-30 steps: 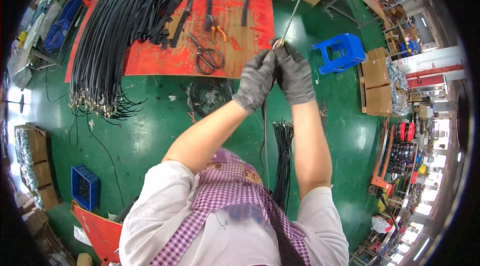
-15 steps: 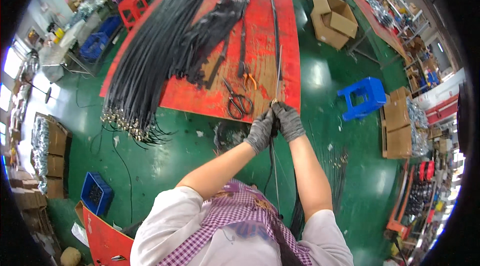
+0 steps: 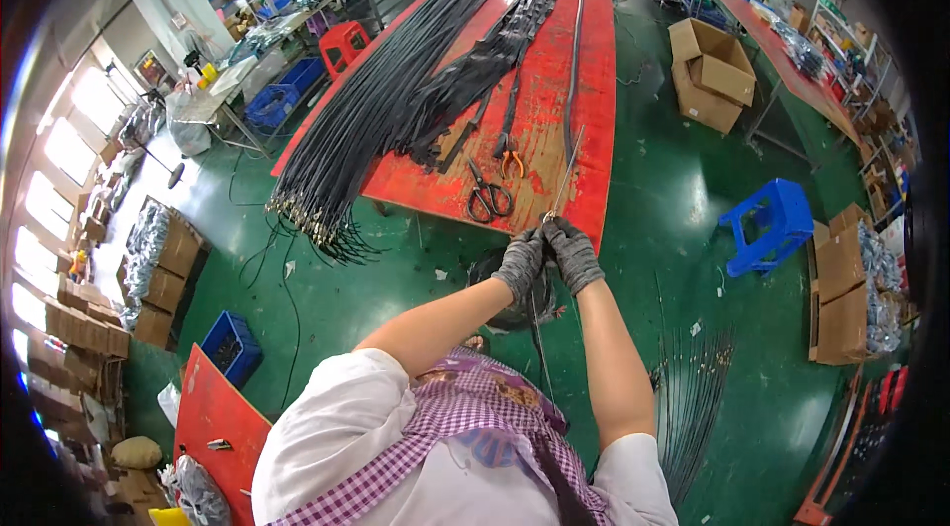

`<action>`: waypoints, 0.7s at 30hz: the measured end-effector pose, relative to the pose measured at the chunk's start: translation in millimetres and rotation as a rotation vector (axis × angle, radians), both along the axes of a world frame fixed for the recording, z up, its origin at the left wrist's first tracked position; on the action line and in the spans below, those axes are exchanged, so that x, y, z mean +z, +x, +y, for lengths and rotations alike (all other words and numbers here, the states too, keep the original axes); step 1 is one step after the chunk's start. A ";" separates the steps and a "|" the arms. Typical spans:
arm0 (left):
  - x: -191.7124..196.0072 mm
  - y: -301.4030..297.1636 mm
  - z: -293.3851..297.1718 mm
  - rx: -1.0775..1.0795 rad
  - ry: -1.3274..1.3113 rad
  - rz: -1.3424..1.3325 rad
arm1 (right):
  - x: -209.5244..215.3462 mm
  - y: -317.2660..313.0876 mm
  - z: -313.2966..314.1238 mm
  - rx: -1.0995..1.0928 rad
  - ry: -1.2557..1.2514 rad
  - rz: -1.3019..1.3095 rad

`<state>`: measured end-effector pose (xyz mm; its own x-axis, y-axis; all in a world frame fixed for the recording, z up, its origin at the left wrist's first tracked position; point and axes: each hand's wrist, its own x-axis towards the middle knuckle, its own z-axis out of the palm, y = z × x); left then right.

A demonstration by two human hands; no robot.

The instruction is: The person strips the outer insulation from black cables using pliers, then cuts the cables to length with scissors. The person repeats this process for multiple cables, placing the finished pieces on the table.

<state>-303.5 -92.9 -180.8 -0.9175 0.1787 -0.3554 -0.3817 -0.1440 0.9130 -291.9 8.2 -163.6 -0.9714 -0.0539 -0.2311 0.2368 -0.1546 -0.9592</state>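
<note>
Since a second ago, the left hand, the right hand and the thin rod have shifted left against the red table: the rod, earlier pointing up past the table's right edge, now shows over its near right corner. Both hands, in grey gloves, meet by the table's near edge, nearly closed, fingers curled round the rod's lower end; the gloves hide the exact finger contact. Below them, a dark strand hangs on the person's side of the table. Scissors lie on the table near that edge, with orange-handled pliers just beyond. A thick bundle of black cables covers the table's left part, its metallic-tipped ends hanging past the near left corner. On the floor right of the table stands a blue stool, with an open cardboard box farther along.
</note>
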 end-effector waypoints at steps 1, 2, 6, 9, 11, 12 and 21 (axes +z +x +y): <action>1.1 5.3 4.9 -0.001 0.015 0.113 | -7.1 8.1 7.0 -0.017 0.048 0.086; 3.6 5.0 10.1 -0.007 0.030 0.225 | -11.1 10.5 16.7 -0.003 0.024 0.105; -1.5 47.7 22.0 -0.011 0.099 0.442 | 21.9 47.4 33.4 0.087 -0.401 0.097; 48.9 72.7 42.1 0.035 0.084 0.128 | 26.7 58.0 55.6 0.094 -0.414 0.203; 54.4 77.3 46.0 0.023 0.162 0.119 | 31.4 62.9 56.8 0.076 -0.422 0.169; 55.5 77.3 47.8 0.021 0.205 0.118 | 36.6 64.4 57.4 0.053 -0.394 0.162; -12.8 72.9 38.8 -0.345 -0.578 0.443 | -15.1 49.1 32.8 -0.204 -0.198 0.046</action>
<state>-230.6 -54.1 -193.6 -0.9215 0.3767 -0.0940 0.0970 0.4578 0.8838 -242.9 41.0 -178.6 -0.9760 0.1046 -0.1908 0.1381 -0.3797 -0.9147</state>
